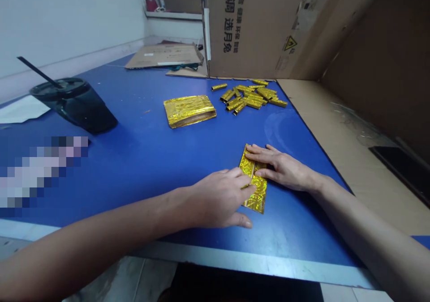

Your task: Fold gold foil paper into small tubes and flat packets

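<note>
A sheet of shiny gold foil paper lies on the blue table in front of me, with a crease or folded edge running along its middle. My left hand rests over its left side, fingertips pressing near that crease and the thumb stretched out apart on the table side. From the right, my right hand lies over the paper's upper part with fingers extended and spread. Parts of the sheet are hidden under both hands. Beyond them sits a stack of gold foil paper.
Several small folded gold foil pieces lie in a loose pile at the back right. A dark cup with a straw stands at left, by a blurred-out item. A large cardboard box and flat cardboard are behind.
</note>
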Demonstrator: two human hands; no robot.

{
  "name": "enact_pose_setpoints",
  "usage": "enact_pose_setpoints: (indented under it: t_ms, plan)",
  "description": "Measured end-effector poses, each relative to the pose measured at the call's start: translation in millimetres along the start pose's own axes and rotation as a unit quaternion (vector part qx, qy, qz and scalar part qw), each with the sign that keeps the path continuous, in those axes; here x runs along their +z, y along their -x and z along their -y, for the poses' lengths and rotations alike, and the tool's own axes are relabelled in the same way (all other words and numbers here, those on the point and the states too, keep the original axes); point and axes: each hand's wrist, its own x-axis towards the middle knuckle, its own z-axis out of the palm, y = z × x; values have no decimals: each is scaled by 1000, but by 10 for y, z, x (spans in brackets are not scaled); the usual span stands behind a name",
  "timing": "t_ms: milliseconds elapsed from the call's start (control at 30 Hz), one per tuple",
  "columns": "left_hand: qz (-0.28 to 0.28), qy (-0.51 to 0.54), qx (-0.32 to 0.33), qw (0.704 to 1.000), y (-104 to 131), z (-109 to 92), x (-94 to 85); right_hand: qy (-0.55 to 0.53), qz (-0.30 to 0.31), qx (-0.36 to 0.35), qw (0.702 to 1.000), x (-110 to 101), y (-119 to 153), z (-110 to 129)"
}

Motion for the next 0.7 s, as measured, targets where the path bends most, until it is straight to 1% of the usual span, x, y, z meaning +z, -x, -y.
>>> enact_pose_setpoints:
  t_ms: [133,267,433,567,700]
  plan:
    - [-10,-9,6,1000,3,-34,22,4,-5,6,1000,20,6,-3]
    - [3,-11,0,1000,8,-56,27,12,-5,15,1000,24,9,16]
    - [-3,-20,-9,1000,24,-67,23,17,-7,17,1000,21,11,24]
    - [-3,-25,-3,1000,29,-60,40,20,-14,14,1000,28,18,28]
    - [0,-33,3,999,24,-65,52,35,-23,26,999,48,21,64]
